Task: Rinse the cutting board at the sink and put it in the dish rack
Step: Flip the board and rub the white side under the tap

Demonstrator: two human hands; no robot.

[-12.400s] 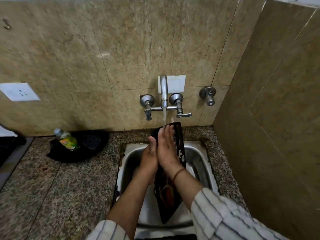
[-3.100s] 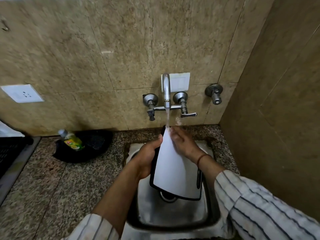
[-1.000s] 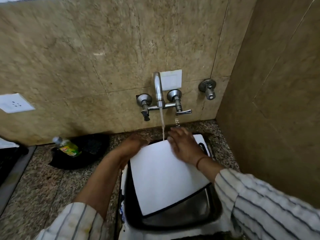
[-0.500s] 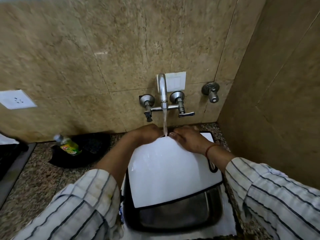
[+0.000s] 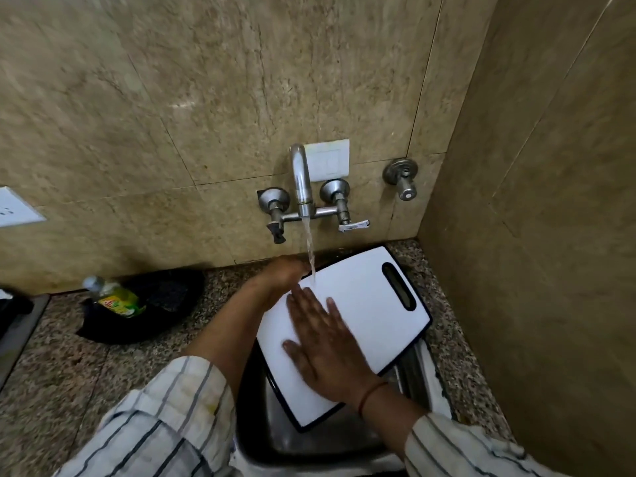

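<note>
Right hand [image 5: 323, 346] lay flat, fingers spread, rubbing the white cutting board [image 5: 358, 304]; left hand [image 5: 282, 273] gripped its edge at 10 o'clock — board tilted over the sink [image 5: 275, 435], tap [image 5: 301, 180] running at 12; rinsing step, next probably lift and find the rack.

- The bottle [image 5: 115, 297] lying near the back-left of the countertop [image 5: 69, 366], against a dark cloth [image 5: 165, 301], carries the only label in view: a yellow-green wrap with a small red patch.
- Lettering sits on that red patch, but it is too small and blurred to read; no brand or word can be made out.
- The white cutting board [image 5: 361, 304] over the sink [image 5: 309, 438] shows a plain face with no print.
- The white plate [image 5: 327, 160] on the wall behind the tap [image 5: 301, 180] and the socket plate [image 5: 15, 210] at the left edge bear no legible marks.
</note>
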